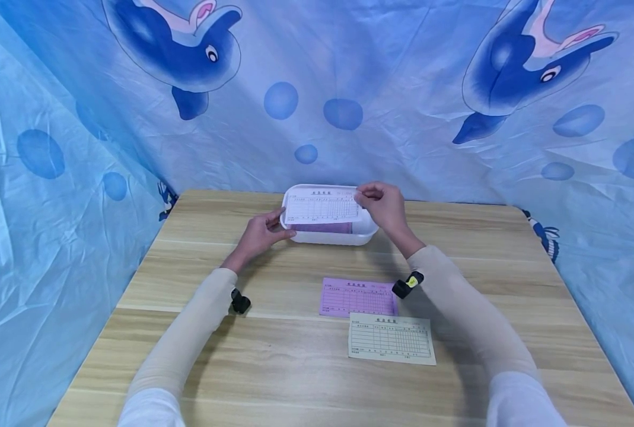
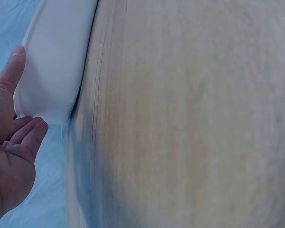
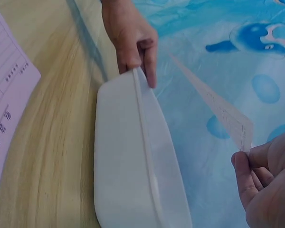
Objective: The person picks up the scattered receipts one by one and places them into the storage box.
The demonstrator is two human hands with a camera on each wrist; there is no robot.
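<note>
My left hand (image 1: 259, 236) grips the left end of a white plastic box (image 1: 331, 239); the right wrist view shows the thumb and fingers (image 3: 151, 64) of that hand at its rim. Between the thumb and fingers of my right hand (image 1: 387, 207), a white printed form slip (image 1: 322, 207) is pinched by its right end. This slip hangs over the box opening, tilted. Under it, a purple-pink slip (image 1: 324, 228) shows inside the box, mostly hidden.
A pink form slip (image 1: 356, 298) lies on the wooden table (image 1: 274, 367) nearer to me. A pale green-yellow slip (image 1: 391, 339) overlaps its front edge. Behind the table hangs a blue curtain (image 1: 418, 142) with dolphins.
</note>
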